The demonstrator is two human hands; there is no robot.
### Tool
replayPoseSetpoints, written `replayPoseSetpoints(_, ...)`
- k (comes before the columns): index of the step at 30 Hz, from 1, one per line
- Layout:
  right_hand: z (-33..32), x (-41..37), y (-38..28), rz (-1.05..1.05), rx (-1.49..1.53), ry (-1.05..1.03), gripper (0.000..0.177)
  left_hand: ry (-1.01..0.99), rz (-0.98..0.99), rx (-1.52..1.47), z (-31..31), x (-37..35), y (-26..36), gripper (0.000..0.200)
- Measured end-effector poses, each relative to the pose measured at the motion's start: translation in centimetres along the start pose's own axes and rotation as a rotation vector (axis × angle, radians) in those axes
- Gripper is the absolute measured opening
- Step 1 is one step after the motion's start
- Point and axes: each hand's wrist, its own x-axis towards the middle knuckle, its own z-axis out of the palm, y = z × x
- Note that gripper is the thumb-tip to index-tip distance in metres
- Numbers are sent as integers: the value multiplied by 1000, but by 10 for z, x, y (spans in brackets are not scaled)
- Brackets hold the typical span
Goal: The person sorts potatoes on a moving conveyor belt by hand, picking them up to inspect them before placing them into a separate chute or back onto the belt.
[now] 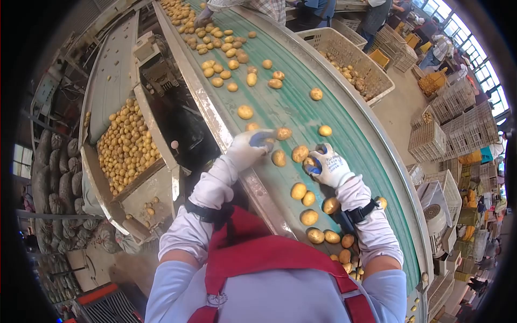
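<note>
Both my hands wear white gloves with blue palms, over a green conveyor belt (358, 156) carrying loose potatoes. My left hand (252, 147) is over the belt's near edge, its fingers smeared by motion. A potato (284, 133) lies right at its fingertips, and another potato (278, 158) sits just below them. My right hand (329, 166) is closed round a dark-patched potato (310, 164), fingers and thumb bent over it. Touching distance from that hand is a yellow potato (300, 154). More potatoes (309, 217) lie along the belt towards my body.
The metal side rail (215, 121) runs between me and the belt. A bin full of potatoes (128, 145) stands at left. Across the belt is a large crate (385, 86) with potatoes inside. Another person's gloved hand (203, 17) reaches in upstream. Stacked crates (466, 129) stand at right.
</note>
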Motion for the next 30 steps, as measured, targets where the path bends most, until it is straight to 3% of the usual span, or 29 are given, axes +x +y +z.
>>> replayPoseSetpoints(1,0,-8,-2,6,-24,-2,52,3,1,-5,5,-6,3,44)
replayPoseSetpoints(3,9,-16,0,23,-24,23,52,-81,3,-1180,27,-24,16,47)
replayPoseSetpoints(5,13,-26,10,-40,90,51,52,-91,11,-1335,56,-29,1,50)
replayPoseSetpoints(7,7,-39,21,-60,146,64,51,-267,-23,-1741,84,-33,-33,52)
replayPoseSetpoints(8,5,-43,36,-79,264,54,51,-263,-7,-1741,93,-38,-45,52)
replayPoseSetpoints(10,-15,-55,27,-10,394,132,50,-829,236,-1956,109,-45,-60,54)
replayPoseSetpoints(11,-25,-57,21,-122,528,216,49,-816,247,-1964,113,-58,-47,54)
replayPoseSetpoints(13,-62,-66,-38,-215,580,254,46,-179,-65,-1631,111,-86,8,56)
replayPoseSetpoints(14,-65,-66,-60,-359,522,308,46,-250,85,-1729,113,-86,23,54)
replayPoseSetpoints(15,-65,-64,-80,-505,457,362,46,-250,92,-1728,110,-85,24,54)
replayPoseSetpoints(17,-45,-57,-107,-650,291,327,53,-443,170,-1931,101,-85,27,52)
replayPoseSetpoints(19,-23,-58,-127,-641,63,367,54,-334,130,-1992,101,-96,17,52)
replayPoseSetpoints(21,-18,-56,-144,-670,114,336,55,97,360,-1121,109,-107,-19,53)
replayPoseSetpoints(23,-15,-51,-154,-688,168,312,56,135,380,-1181,96,-123,-16,53)
replayPoseSetpoints(25,-15,-42,-160,-735,365,278,57,59,156,-1867,87,-137,-34,53)
replayPoseSetpoints(26,-14,-36,-158,-745,359,271,58,-130,187,-2102,67,-154,-28,54)
replayPoseSetpoints(29,-20,-25,-151,-633,291,262,50,-98,361,-2051,49,-191,-79,55)
replayPoseSetpoints(30,-22,-21,-146,-614,269,285,46,99,302,-1959,44,-213,-97,54)
